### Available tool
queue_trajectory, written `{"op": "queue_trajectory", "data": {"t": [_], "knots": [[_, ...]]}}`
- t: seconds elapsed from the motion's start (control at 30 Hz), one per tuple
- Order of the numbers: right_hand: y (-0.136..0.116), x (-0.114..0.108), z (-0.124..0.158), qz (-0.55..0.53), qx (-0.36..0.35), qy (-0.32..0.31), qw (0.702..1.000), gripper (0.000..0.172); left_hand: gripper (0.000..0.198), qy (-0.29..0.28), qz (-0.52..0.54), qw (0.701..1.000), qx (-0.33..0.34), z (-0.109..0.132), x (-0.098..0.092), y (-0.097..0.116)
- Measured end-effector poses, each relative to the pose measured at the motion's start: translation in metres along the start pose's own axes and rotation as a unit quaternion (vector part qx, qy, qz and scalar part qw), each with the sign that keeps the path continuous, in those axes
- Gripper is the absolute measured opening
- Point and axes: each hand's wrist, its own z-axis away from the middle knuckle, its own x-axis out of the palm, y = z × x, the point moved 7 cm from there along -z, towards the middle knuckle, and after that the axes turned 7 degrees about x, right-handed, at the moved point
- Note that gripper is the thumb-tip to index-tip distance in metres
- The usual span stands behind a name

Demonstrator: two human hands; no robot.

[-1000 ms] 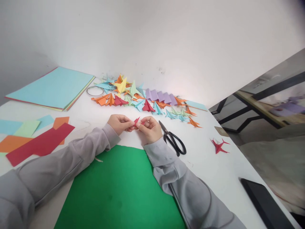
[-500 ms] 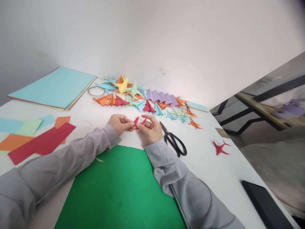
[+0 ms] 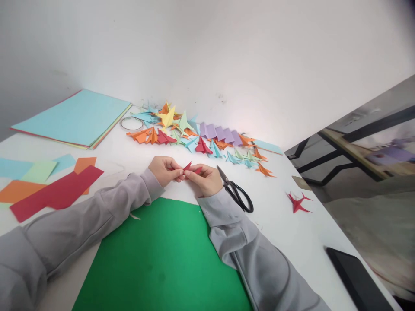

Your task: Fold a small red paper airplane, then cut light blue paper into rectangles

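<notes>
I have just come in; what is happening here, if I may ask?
A person's left hand and right hand hold a small piece of red folded paper between the fingertips. Black-handled scissors lie beside the right hand. Colourful origami figures lie beyond the hands, and one red origami figure lies apart, to the right.

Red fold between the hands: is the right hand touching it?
Touching. The head view shows the right hand gripping the red fold, with the thumb lying across it.
</notes>
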Motion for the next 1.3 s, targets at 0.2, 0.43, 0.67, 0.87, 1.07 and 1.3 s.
{"op": "queue_trajectory", "data": {"t": [0.2,0.43,0.67,0.87,1.07,1.3], "knots": [[-0.0027,0.0005,0.0007,0.003,-0.013,-0.015,1.000,0.020,0.014,-0.029,0.007,0.999,0.041,-0.0007,-0.0001,-0.0036],[-0.0052,-0.0019,0.0022,-0.025,-0.001,0.001,1.000,0.018,0.022,-0.035,0.026,0.997,0.065,-0.0016,-0.0014,-0.0052],[-0.0060,-0.0034,0.0027,0.009,-0.020,0.014,1.000,0.022,0.018,-0.005,0.032,0.998,0.049,-0.0045,-0.0037,-0.0038],[-0.0019,-0.0022,0.0013,0.024,-0.018,0.000,1.000,0.028,0.014,-0.032,0.005,0.998,0.047,-0.0033,-0.0015,-0.0002],[-0.0032,-0.0019,0.0023,0.046,-0.011,-0.013,0.999,0.030,0.014,-0.050,-0.011,0.997,0.064,-0.0013,0.0010,0.0009],[-0.0013,-0.0039,0.0024,0.045,-0.009,-0.004,0.999,0.028,0.012,-0.046,-0.029,0.996,0.075,-0.0005,0.0000,0.0014]]}}
